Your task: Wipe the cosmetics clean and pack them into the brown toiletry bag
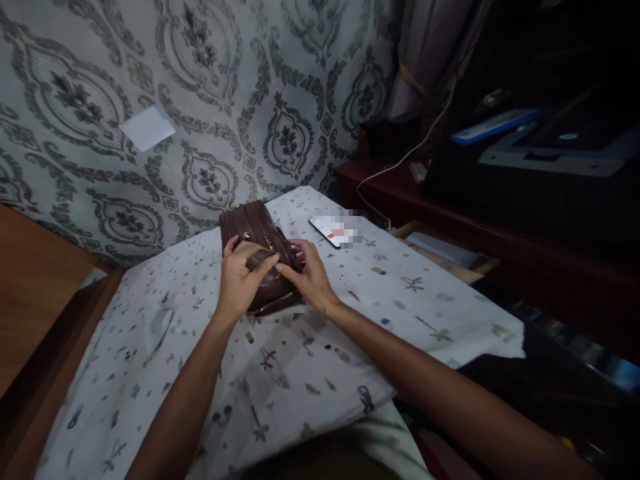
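A brown leather-like bag (253, 223) with gold-coloured zips and fittings lies on the patterned white cloth (295, 373). On its left side, my left hand (243, 270) is closed on the bag, thumb on top near a flap. From the right, my right hand (313, 277) grips the bag too. Both thumbs almost meet at a small spot by the zip, and what they pinch there is too small to make out. To the right of the bag, a phone (325, 232) with a lit screen rests on the cloth.
Patterned wallpaper (210, 180) rises behind the table, with a white paper (147, 128) on it. At right stands a dark red wooden surface (400, 200) with a white cable (410, 150) running down. A wooden panel (35, 287) borders the left.
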`<state>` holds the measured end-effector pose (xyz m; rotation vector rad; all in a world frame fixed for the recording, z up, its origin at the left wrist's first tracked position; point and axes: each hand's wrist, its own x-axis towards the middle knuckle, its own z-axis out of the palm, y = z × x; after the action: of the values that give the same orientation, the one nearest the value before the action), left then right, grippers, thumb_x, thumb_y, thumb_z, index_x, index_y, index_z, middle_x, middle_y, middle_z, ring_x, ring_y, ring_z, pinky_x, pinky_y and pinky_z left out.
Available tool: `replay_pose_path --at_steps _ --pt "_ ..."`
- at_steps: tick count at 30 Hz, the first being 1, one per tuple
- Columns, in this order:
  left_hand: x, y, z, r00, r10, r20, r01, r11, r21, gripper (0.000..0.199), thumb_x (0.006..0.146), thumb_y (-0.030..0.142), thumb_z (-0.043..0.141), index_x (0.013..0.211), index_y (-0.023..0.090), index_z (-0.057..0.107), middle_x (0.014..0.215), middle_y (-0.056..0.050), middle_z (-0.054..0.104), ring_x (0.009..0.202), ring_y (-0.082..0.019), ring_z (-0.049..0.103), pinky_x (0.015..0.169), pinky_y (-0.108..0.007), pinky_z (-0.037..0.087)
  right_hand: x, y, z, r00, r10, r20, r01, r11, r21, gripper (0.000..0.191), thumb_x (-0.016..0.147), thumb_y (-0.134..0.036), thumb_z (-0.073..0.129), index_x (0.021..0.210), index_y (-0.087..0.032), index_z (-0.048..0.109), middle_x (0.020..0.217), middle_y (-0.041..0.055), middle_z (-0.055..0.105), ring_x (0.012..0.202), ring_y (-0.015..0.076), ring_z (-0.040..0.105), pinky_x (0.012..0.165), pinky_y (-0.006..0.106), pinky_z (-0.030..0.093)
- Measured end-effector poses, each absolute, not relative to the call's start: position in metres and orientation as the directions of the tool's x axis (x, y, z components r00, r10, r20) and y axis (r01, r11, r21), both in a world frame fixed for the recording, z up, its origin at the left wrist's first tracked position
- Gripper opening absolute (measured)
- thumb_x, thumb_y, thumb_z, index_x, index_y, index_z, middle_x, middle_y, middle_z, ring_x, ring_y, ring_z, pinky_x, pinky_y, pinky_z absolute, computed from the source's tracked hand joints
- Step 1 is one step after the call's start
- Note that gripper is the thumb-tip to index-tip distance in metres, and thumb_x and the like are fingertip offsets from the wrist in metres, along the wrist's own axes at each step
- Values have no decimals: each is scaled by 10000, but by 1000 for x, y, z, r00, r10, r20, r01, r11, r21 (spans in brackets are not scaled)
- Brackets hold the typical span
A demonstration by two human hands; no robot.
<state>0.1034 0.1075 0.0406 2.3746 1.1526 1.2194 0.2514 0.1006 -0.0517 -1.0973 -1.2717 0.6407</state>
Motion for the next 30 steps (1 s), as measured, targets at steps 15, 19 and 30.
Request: replay_pose_path --at_steps 15,19,30 --pt "68 95 50 347 656 671 571 -715 404 232 834 243 715 1065 229 698 1098 -54 717 1104 -254 584 998 -418 448 246 86 -48 224 830 511 260 455 -852 693 806 -596 688 1367 -244 481 1332 128 523 1269 302 496 1098 535 414" --pt "48 90 43 268 708 653 592 -656 469 131 848 295 715 962 231 702 1004 -41 720 1027 -239 606 952 -398 465 237 83 -46 155 852 501 268 451 -851 846 804 -578 697 1487 -219 350 1481 160 425 1408 318 392 1180 534 329" --pt "47 93 29 224 668 710 597 -669 442 65 887 255 647 858 222 694 959 -51 728 984 -228 613 926 -398 479 232 92 -49 149 832 534 311 473 -824 895 777 -584 715 1479 -194 320 1494 179 416 1412 326 394 1194 556 309"
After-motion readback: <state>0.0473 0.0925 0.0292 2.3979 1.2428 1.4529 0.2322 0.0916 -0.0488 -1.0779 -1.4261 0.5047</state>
